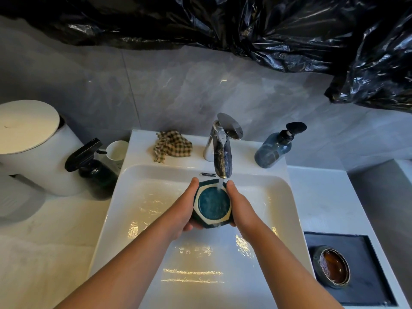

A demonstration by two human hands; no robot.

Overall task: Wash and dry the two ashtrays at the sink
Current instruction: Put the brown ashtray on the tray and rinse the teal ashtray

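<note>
A hexagonal ashtray [213, 204], teal inside with a white and dark blue rim, is held over the white sink [138, 197] under the chrome faucet [223, 150]. Water runs from the spout into its bowl. My left hand [186, 208] grips its left side and my right hand [239, 206] grips its right side, fingers curled underneath. A second round ashtray [334, 267], amber inside with a dark rim, sits on a dark tray [365, 253] on the counter at the right.
A checked cloth [172, 146] lies on the sink's back ledge left of the faucet. A blue soap pump bottle [275, 147] stands at the right. A dark spray bottle [93, 163], white cup [117, 151] and white bin [33, 143] stand at the left. Black plastic sheeting [289, 30] hangs above.
</note>
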